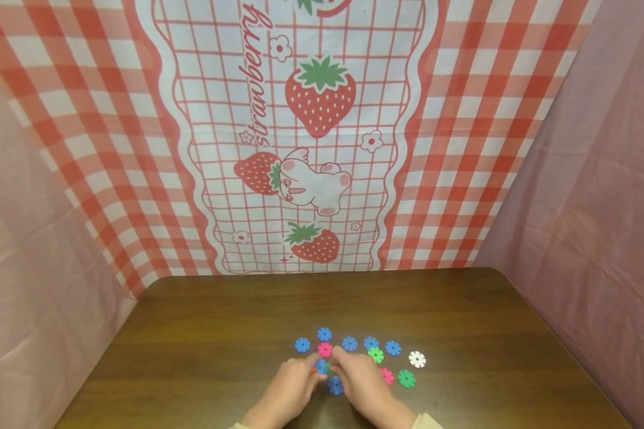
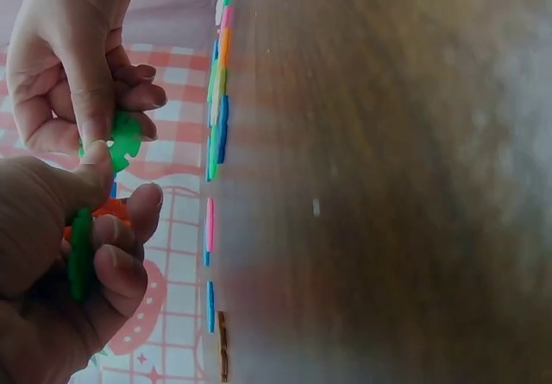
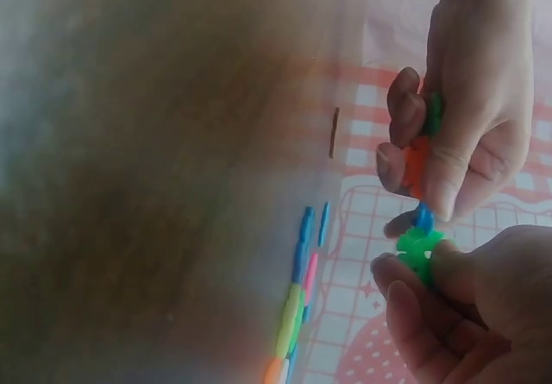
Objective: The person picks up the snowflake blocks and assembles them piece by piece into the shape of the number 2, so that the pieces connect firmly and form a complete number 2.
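Note:
Both hands meet low over the table, close to the person. My left hand point(image 1: 290, 387) grips a short joined row of notched plastic discs: a dark green disc point(image 2: 80, 259), an orange disc point(image 3: 416, 161) and a blue disc point(image 3: 423, 218). Fingers and thumb partly cover them. Facing it, my right hand point(image 1: 362, 381) pinches a bright green notched disc point(image 3: 418, 254) between thumb and fingertips. That disc's edge is right at the blue disc, at the end of the row. I cannot tell whether their slots are locked together.
Loose discs lie around the hands on the brown wooden table point(image 1: 193, 333): several blue discs point(image 1: 302, 345), a pink disc point(image 1: 325, 350), a light green disc point(image 1: 375, 355), a white disc point(image 1: 417, 359) and a green disc point(image 1: 406, 378). A strawberry-print cloth point(image 1: 322, 101) hangs behind the table.

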Motion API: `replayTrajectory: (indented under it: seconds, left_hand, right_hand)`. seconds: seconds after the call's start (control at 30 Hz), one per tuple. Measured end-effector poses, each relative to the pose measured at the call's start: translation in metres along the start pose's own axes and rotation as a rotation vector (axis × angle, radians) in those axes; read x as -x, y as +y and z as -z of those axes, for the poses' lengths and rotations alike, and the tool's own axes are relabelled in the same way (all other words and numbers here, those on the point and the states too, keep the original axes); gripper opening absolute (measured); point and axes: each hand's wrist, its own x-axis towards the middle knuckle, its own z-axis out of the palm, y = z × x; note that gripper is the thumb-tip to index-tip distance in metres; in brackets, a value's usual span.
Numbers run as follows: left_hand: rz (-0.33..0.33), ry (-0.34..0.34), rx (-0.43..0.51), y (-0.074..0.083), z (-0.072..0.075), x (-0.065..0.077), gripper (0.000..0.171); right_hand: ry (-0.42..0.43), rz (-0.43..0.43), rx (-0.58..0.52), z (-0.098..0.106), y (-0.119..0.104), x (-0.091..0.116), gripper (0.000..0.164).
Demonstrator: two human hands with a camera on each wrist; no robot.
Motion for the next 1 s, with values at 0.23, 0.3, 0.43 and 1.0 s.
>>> replayTrajectory:
  seconds: [0.23,0.3,0.43,1.0]
  left_hand:
    - [0.007,0.004,0.094,0.000,0.000,0.000,0.009]
    - [0.010,0.000,0.100,0.000,0.001,0.000,0.011]
    - [0.039,0.001,0.117,-0.001,0.001,-0.001,0.025]
    - [0.154,-0.027,0.158,-0.019,0.013,0.013,0.022]
  right_hand:
    - [0.017,0.022,-0.049,-0.002,0.004,0.000,0.024]
    - [0.014,0.033,-0.070,-0.002,0.007,0.001,0.022]
    - [-0.019,0.047,-0.112,-0.003,0.013,0.002,0.018]
    - [-0.289,-0.153,-0.205,-0.011,0.037,-0.041,0.005]
